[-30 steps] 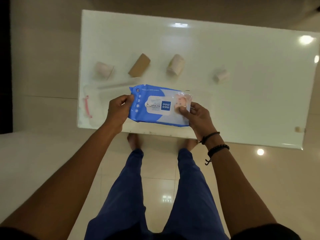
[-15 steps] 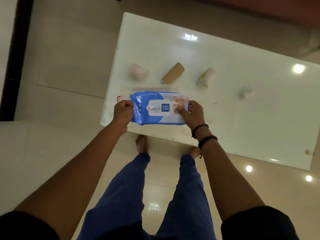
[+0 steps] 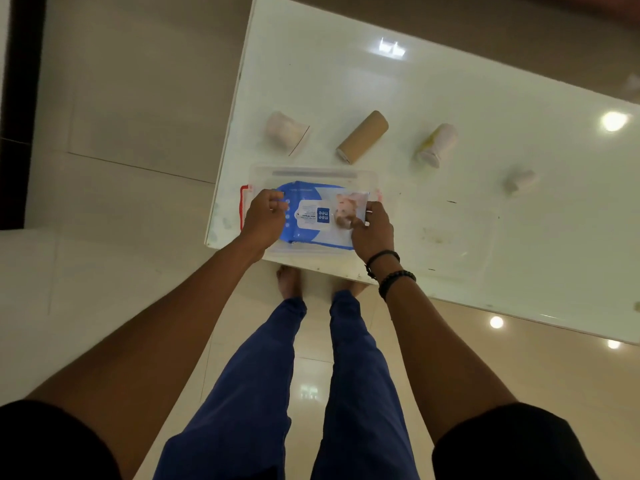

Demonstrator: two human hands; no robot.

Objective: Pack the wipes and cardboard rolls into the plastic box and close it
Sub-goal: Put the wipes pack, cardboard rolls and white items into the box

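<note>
Gripping blue wipes pack (image 3: 313,216) at both ends with left hand (image 3: 263,218) and right hand (image 3: 373,230), inside clear plastic box (image 3: 313,172) at near left corner of glossy white table (image 3: 485,98); cardboard rolls (image 3: 362,136) farther, beige tiled floor (image 3: 138,116) around.

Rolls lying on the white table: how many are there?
4, in a row beyond the plastic box: a pale roll far left, a brown roll next, a white-and-yellow roll, a small white roll rightmost. None seems hidden.

blue-white wipes pack (image 3: 313,216), brown roll (image 3: 362,136) (1), clear box (image 3: 313,172)
</note>
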